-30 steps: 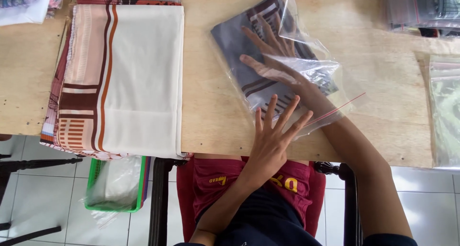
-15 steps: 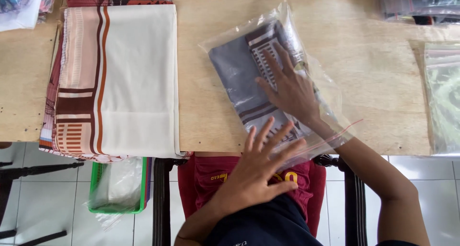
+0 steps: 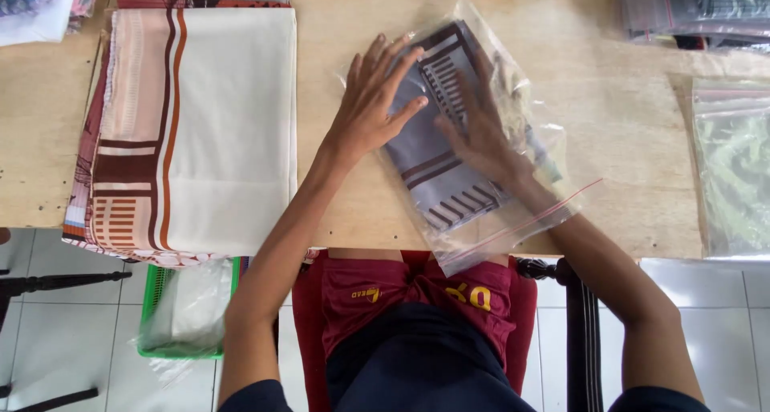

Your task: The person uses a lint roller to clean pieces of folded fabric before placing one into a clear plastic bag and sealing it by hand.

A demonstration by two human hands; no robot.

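looks like a small textile packing workroom. plain plywood worktable (image 3: 626, 139) as the landmark; on its left part, a stack of folded patterned cloth (image 3: 192, 123); at its far right corner, cloths already sealed in clear bags (image 3: 698, 7); along its right edge, another filled clear bag (image 3: 734, 163). below its left front edge, a green basket (image 3: 188, 312) on white floor tiles (image 3: 64, 340).

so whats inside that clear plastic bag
Inside the clear plastic bag is a folded grey cloth with dark stripes, plus the right hand. The left hand covers its far corner.
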